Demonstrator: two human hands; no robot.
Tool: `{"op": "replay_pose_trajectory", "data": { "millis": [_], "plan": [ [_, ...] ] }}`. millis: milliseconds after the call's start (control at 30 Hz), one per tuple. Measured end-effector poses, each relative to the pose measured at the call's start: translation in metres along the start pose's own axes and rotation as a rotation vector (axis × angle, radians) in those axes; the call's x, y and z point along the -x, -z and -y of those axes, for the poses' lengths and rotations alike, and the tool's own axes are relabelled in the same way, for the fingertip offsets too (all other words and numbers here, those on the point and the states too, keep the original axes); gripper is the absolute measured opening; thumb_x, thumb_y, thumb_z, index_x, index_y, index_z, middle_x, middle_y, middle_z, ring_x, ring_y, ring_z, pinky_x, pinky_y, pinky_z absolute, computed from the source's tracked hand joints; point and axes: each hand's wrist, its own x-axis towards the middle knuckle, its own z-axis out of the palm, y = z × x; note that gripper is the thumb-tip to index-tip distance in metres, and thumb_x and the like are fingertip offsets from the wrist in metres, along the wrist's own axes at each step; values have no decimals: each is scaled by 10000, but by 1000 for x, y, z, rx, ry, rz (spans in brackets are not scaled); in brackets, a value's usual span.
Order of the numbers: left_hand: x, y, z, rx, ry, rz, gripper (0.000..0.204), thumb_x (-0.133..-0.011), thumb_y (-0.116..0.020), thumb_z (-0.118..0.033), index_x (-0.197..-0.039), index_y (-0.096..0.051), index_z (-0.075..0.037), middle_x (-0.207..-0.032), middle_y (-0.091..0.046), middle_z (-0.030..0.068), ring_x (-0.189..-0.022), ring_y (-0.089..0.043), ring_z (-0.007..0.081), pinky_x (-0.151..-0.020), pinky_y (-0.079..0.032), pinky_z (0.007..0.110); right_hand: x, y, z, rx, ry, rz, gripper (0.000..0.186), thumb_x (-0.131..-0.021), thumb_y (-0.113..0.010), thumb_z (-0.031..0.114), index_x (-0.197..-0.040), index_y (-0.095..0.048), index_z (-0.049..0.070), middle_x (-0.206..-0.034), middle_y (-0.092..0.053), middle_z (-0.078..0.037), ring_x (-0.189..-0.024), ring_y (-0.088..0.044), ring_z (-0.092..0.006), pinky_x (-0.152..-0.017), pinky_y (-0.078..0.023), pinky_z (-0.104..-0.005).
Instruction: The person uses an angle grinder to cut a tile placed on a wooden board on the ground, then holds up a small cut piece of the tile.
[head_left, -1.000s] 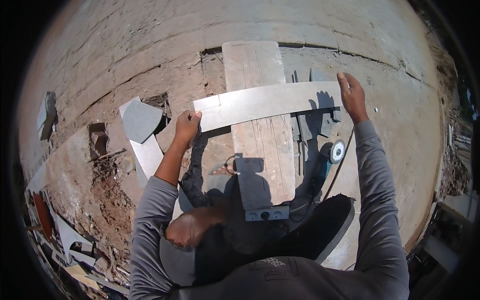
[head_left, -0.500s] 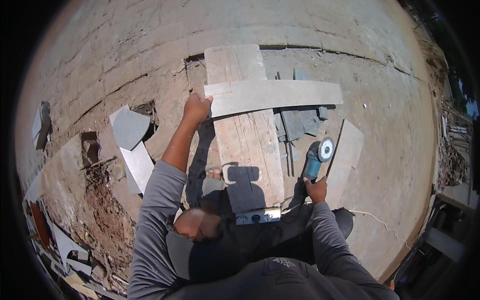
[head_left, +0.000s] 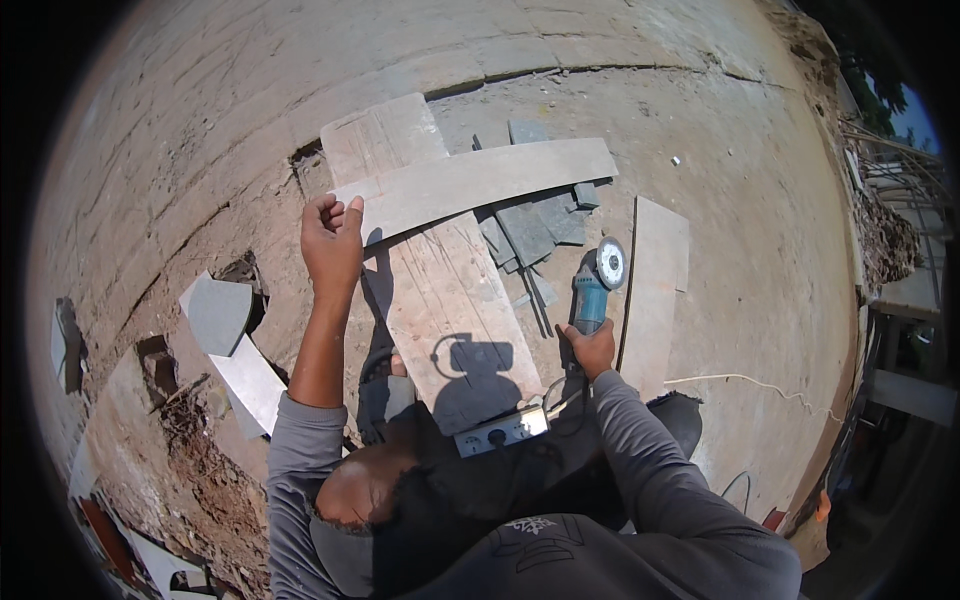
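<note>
A long pale tile strip [head_left: 510, 170] lies crosswise on a scored, dusty board [head_left: 450, 300]. Curled fingers of my left hand [head_left: 330, 238] grip the strip's left end. In my right hand [head_left: 592, 345] is a teal angle grinder [head_left: 590, 300], held by the body, its white disc facing up. Grey stone offcuts [head_left: 525, 235] and thin dark strips lie beneath and beside the long strip. Another pale tile piece [head_left: 655, 280] rests on the ground to the grinder's right.
A metal-faced socket box [head_left: 475, 440] with cables sits at the board's near end. Broken tile pieces [head_left: 215, 315] lie at left beside holes and rubble [head_left: 185, 440] in the cracked concrete [head_left: 760, 240]. Scrap and poles [head_left: 885, 170] line the far right.
My right hand left the strip's right end, went down and took hold of the grinder, then raised it slightly. The strip was lowered onto the board. The view has shifted.
</note>
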Motion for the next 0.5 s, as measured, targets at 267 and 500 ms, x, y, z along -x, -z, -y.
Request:
{"op": "replay_pose_trajectory", "data": {
  "millis": [267, 500],
  "plan": [
    [83, -61, -43, 77, 290, 731, 445, -891, -761, -288, -1132, -593, 45, -939, -613, 44, -844, -566, 85, -729, -479, 220, 28, 59, 74, -635, -66, 401, 459, -807, -830, 236, -1107, -609, -31, -934, -681, -86, -772, -647, -149, -705, -532, -299],
    [107, -88, -40, 468, 681, 1023, 576, -834, -823, -329, -1174, -615, 86, -1051, -681, 147, -922, -663, 177, -820, -543, 302, 58, 100, 161, -767, 320, 813, 557, -812, -799, 183, -1263, -551, -28, -1087, -653, -60, -971, -625, -132, -870, -499, -286]
  ]
}}
